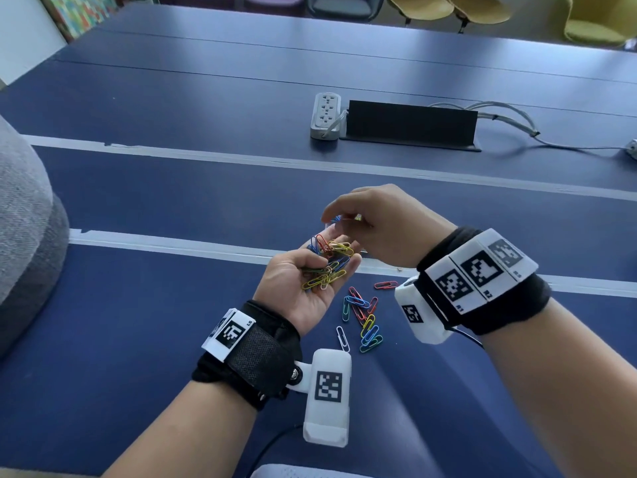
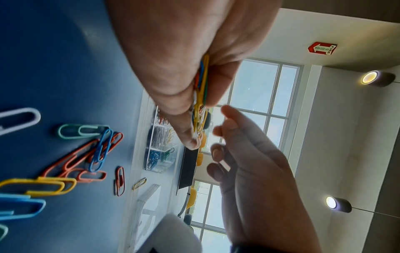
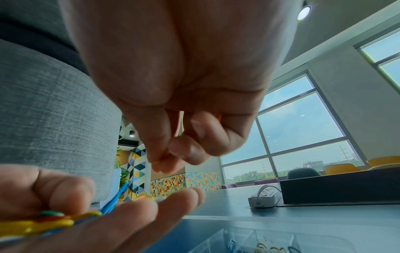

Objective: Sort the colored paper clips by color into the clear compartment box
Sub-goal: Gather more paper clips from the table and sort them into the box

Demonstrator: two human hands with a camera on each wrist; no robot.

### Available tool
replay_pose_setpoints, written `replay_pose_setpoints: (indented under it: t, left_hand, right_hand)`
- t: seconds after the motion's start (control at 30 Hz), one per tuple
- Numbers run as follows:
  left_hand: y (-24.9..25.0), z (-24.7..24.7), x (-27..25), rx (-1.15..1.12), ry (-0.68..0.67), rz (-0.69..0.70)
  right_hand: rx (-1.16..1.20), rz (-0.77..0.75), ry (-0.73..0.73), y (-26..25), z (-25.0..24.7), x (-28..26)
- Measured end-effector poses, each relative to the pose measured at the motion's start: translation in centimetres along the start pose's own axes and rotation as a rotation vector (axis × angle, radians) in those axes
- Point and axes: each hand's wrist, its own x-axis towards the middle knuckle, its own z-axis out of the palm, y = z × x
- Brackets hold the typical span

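Note:
My left hand (image 1: 296,288) lies palm up above the blue table, thumb curled over a bunch of mixed coloured paper clips (image 1: 329,263). Just above it, my right hand (image 1: 348,215) has its fingertips pinched together on what looks like an orange-red clip (image 3: 166,154). Several loose clips (image 1: 362,319) lie on the table under my wrists. The clear compartment box (image 2: 161,154) is hidden behind my hands in the head view. In the left wrist view it holds sorted red, white, yellow, blue and green clips. Its near edge (image 3: 249,239) shows below my right hand.
A white power strip (image 1: 325,115) and a black cable housing (image 1: 410,124) sit farther back on the table. A grey cushion (image 1: 24,236) bulges in at the left. White tape lines (image 1: 172,239) cross the table. A clear lid (image 2: 149,202) lies beside the box.

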Motion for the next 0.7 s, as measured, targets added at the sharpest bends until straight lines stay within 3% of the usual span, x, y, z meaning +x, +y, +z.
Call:
replay_pose_setpoints:
  t: [0.2,0.4,0.7]
  left_hand:
    - [0.2,0.2,-0.2,-0.006,0.009,0.000]
    - [0.4,0.4,-0.2,-0.021,0.008,-0.022]
    - [0.6,0.3,-0.6,-0.054,0.058,-0.015]
  right_hand:
    - [0.010,-0.037,-0.046,-0.1,0.3,-1.3]
    - [-0.033,-0.067,-0.202,-0.7,0.5,-2.0]
    - [-0.016,-0.101,-0.100,-0.7,0.6,-1.7]
